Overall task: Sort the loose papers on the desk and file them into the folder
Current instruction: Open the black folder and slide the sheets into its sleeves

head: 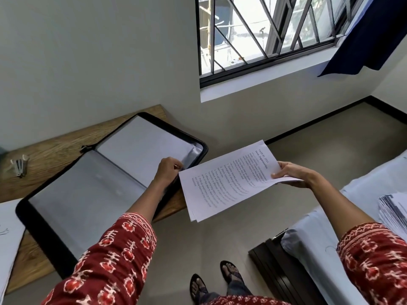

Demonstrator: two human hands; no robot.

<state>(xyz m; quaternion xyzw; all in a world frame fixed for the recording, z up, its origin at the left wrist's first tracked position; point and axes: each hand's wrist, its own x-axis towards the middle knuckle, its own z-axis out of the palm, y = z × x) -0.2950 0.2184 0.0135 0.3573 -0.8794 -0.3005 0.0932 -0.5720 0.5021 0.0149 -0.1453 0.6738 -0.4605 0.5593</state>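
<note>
**Papers held beside the open folder**

Head view. The right hand (290, 175) grips a thin sheaf of printed papers (231, 181) by its far edge, thumb on top and fingers curled beneath, holding it in the air off the desk's end, above the floor. The left hand (168, 170) rests at the right edge of the folder (105, 183), its fingers curled and pinching the edge of a clear sleeve; the sheaf's near corner lies just beside this hand. The black zip folder lies open and flat on the wooden desk (50, 148), one corner overhanging the edge. A stapler (19, 165) sits near the desk's back left. Another loose sheet (8, 230) lies at the desk's left edge. A further stack of paper (394, 208) rests on the bed (326, 234) at right.
</note>
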